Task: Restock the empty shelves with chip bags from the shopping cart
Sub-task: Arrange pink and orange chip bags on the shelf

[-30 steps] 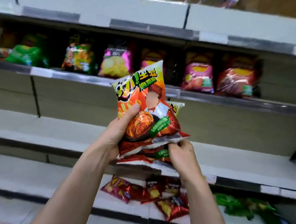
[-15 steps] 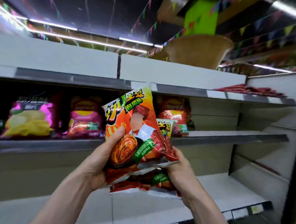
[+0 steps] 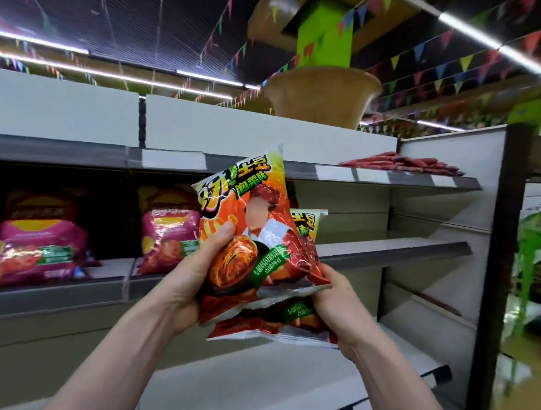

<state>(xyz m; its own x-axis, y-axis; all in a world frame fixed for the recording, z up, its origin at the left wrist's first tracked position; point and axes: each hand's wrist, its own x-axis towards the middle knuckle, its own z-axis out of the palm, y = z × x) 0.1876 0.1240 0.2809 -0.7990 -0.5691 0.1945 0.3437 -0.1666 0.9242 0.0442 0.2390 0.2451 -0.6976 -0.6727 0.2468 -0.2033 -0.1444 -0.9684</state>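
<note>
Head view is showing both hands raised in front of the shelving with two orange bags between them. The left hand (image 3: 190,282) is clamping the front chip bag (image 3: 248,232), its thumb pressing into the printed face and denting it. The right hand (image 3: 336,302) is curling round the lower right of the rear chip bag (image 3: 270,323), which is peeking out behind and below. These are looking light, air-puffed and crackly. The film is glossy and likely slippery, and the chips inside are surely fragile, so squeezing the belly is risking crumbs. The flat crimped seams at top and bottom are looking like the safer places to pinch. Just right of the grip and slightly beyond it, the empty shelf (image 3: 387,248) is lying bare and offering plenty of room. Left of the grip, pink bags (image 3: 168,229) are filling that level. Above the grip, the upper shelf lip (image 3: 377,175) is jutting forward, with red packets (image 3: 400,164) lying on top, so the bags are probably needing to go in under that edge. Far right of the grip, a dark upright post (image 3: 502,253) is closing off the bay.
</note>
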